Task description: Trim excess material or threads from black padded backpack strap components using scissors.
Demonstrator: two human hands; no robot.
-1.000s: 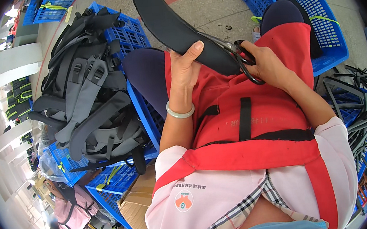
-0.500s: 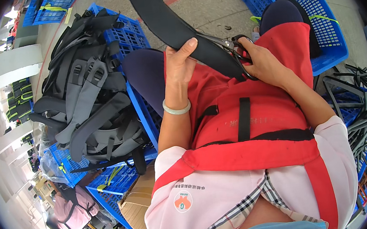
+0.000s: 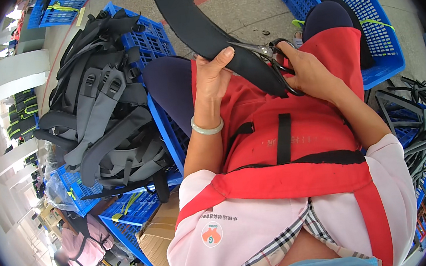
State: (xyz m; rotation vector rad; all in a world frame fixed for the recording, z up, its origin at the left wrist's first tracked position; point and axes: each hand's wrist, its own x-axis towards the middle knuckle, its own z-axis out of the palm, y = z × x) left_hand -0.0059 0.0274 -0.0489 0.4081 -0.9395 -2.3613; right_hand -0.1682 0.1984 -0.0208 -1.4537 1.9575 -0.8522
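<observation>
A long, curved black padded strap runs from the top of the view down over my lap. My left hand is closed on its middle, the thumb lying on top and the fingers beneath. In my right hand is a pair of scissors with black handles, my fingers around the loops. The metal blades point left and lie along the strap's right edge, close to my left thumb. Part of the lower handle overlaps the strap's narrow end. Under both hands spreads my red apron.
At my left a blue crate is heaped with grey and black padded straps. A blue basket holding dark pieces stands ahead right. Grey strips lie in a crate at the right. A cardboard box stands lower left; a person in pink is behind.
The strap, both hands and the scissors have shifted very slightly right and down. My grip on each is the same.
</observation>
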